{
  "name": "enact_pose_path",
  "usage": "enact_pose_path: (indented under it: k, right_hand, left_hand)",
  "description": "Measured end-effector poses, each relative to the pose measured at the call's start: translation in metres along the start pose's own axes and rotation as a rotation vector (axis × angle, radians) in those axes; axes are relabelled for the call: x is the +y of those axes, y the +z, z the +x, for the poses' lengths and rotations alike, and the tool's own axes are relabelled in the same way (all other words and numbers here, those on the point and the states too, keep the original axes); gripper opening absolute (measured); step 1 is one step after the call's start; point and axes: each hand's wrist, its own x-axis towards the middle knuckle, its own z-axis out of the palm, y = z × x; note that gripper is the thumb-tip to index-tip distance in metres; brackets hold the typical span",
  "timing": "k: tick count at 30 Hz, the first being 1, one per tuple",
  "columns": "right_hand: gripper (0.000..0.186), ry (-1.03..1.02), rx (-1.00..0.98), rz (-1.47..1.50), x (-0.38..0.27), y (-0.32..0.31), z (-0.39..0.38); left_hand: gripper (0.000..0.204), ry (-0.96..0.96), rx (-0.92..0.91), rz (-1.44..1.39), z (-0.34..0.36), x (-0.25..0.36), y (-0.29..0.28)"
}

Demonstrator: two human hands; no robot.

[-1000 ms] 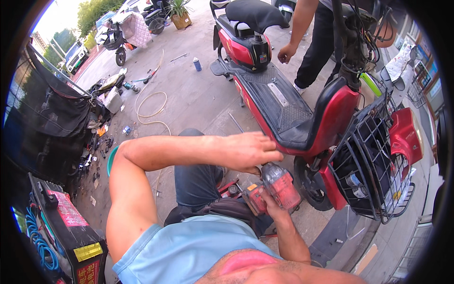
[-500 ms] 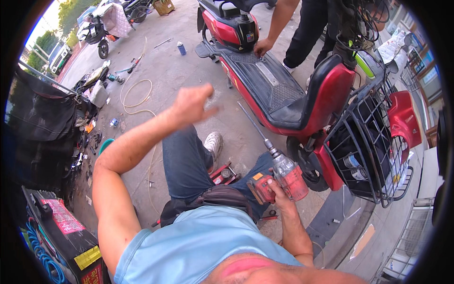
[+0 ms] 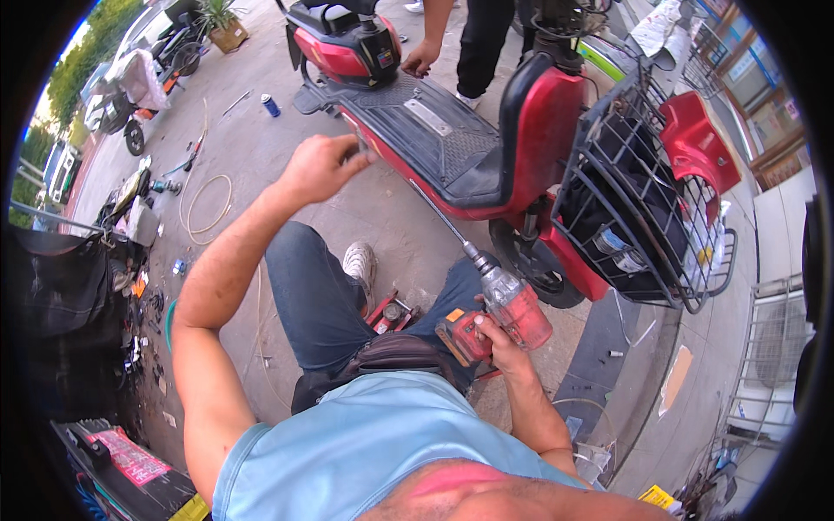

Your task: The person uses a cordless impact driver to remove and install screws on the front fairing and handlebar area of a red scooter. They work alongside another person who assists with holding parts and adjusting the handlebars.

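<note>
"Hands apart?"

"Yes. The right hand is clamping a red cordless drill by its handle over the right thigh; the left hand is hovering, half-curled, near a red electric scooter. Whether it's gripping anything, I can't tell."

"Why that tilt?"

"Presumably it's aiming the long drill bit away from the body."

"Labels?"

"One scooter sticker is showing, illegibly small."

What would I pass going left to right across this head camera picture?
Parked scooter with a pale cover → potted plant → blue can → left grip, raised → red power drill held in the right grip → red plastic panel.
</note>
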Motion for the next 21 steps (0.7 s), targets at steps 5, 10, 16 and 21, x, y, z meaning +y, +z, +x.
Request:
enact_pose_path:
  k: [5, 10, 16, 21]
  right_hand:
    - [0.038, 0.034, 0.051, -0.014, -0.019, -0.002, -0.011]
    - [0.043, -0.034, 0.001, 0.063, -0.063, -0.010, -0.028]
    - [0.053, -0.170, -0.051, 0.100, -0.141, -0.023, -0.056]
    - [0.058, -0.275, 0.060, 0.090, -0.203, -0.007, -0.070]
  left_hand:
    - [0.050, -0.270, 0.025, -1.684, 0.041, 0.006, -0.068]
    - [0.038, -0.004, -0.033, -1.403, 0.036, 0.073, -0.089]
    - [0.030, -0.030, -0.061, -1.183, 0.077, 0.113, -0.070]
    - [0.033, -0.083, 0.015, -1.237, 0.126, 0.108, -0.049]
